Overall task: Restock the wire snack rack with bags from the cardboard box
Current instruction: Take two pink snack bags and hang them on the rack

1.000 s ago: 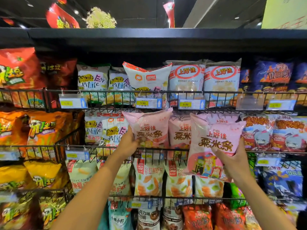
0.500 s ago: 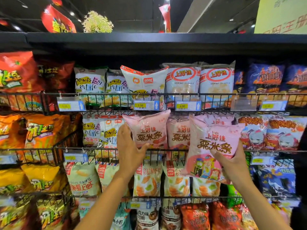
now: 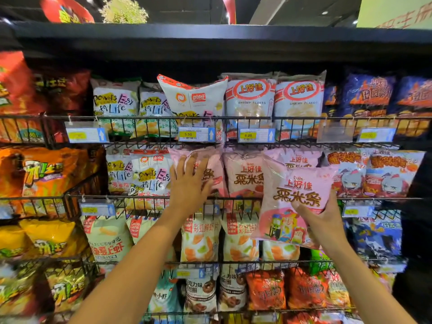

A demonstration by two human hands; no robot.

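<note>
My right hand (image 3: 325,220) is clamped on a pink bag (image 3: 297,197), with my thumb across its front and the hand wrapped round its lower right side. The bag rises up and to the left of that hand and is tilted. It hangs in front of the second row of the wire rack (image 3: 233,199), outside the basket, and covers part of the matching bags behind it. My left hand (image 3: 189,183) holds nothing. Its fingers are spread and straight, pressed flat against the front of a shelved bag (image 3: 210,160) of the same pink kind in that row. Another upright pink packet (image 3: 245,176) stands between that one and the bag I hold.
</note>
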